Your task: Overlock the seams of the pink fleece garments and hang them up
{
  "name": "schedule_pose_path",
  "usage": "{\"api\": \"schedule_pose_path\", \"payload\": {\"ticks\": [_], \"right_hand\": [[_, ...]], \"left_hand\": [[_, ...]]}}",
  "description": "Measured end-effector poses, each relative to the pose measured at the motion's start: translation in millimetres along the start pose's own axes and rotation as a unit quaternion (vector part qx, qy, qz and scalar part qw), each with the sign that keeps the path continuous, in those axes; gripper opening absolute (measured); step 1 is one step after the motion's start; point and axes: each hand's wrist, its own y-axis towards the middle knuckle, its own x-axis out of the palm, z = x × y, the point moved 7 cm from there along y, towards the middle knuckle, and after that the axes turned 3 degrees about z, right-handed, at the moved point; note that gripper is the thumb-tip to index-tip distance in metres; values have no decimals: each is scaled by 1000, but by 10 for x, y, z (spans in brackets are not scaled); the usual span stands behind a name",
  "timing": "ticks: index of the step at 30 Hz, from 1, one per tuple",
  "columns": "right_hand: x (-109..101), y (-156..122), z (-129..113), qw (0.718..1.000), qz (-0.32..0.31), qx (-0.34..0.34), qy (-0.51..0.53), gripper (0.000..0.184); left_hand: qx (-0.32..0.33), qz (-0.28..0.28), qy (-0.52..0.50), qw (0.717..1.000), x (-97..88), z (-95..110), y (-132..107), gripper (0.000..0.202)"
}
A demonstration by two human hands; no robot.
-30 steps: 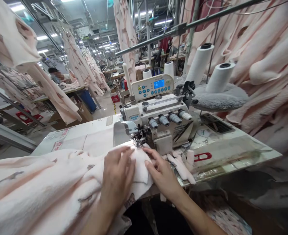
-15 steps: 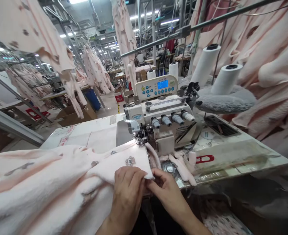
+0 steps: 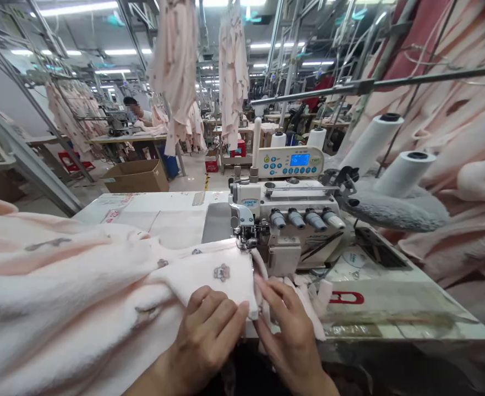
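Note:
Pale pink fleece fabric [image 3: 97, 286] with small grey-brown animal prints spreads over the left of the table, its right edge running up under the presser foot [image 3: 247, 243] of an overlock machine [image 3: 294, 192]. My left hand [image 3: 211, 333] grips the fabric near its front corner, fingers curled and thumb along the edge. Just right of it, my right hand [image 3: 289, 324] has the fabric's edge between thumb and fingers; the fingertips are slightly blurred and partly hidden. A narrow pink strip [image 3: 261, 265] lies along that edge, below the foot.
Pink fabric scraps [image 3: 308, 300] lie beside my right hand, near a red flat piece [image 3: 347, 297] on the table [image 3: 415, 308]. White thread cones [image 3: 413, 173] stand at the right. Pink garments [image 3: 176, 66] hang beyond the table. A person [image 3: 137, 113] sits far back left.
The view has swung left and up, so the machine appears farther right and lower. My right hand's fingers have straightened and moved up along the fabric edge. My left hand keeps its hold.

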Motion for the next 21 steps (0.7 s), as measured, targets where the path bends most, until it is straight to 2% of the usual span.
{"api": "schedule_pose_path", "payload": {"ticks": [2, 3, 5, 7, 10, 13, 21], "right_hand": [[-36, 28, -135, 989, 28, -136, -57, 27], [-31, 37, -167, 982, 31, -172, -66, 24], [-13, 52, -189, 977, 33, -202, -66, 20], [8, 55, -187, 976, 32, -207, -63, 19], [17, 41, -177, 975, 34, -210, -64, 21], [20, 46, -165, 977, 28, -203, -67, 24], [10, 79, -167, 979, 30, -187, -71, 26]], "left_hand": [[5, -31, -27, 999, 19, -24, 88, 12], [-15, -54, -46, 997, 39, -80, 140, 12], [-84, -91, -72, 990, 88, -262, 230, 15], [-139, -122, -56, 981, 162, -445, 281, 18], [-140, -164, -4, 976, 312, -571, 295, 25], [-128, -191, 9, 973, 418, -584, 261, 27], [-72, -227, 16, 971, 438, -569, 265, 34]]}}
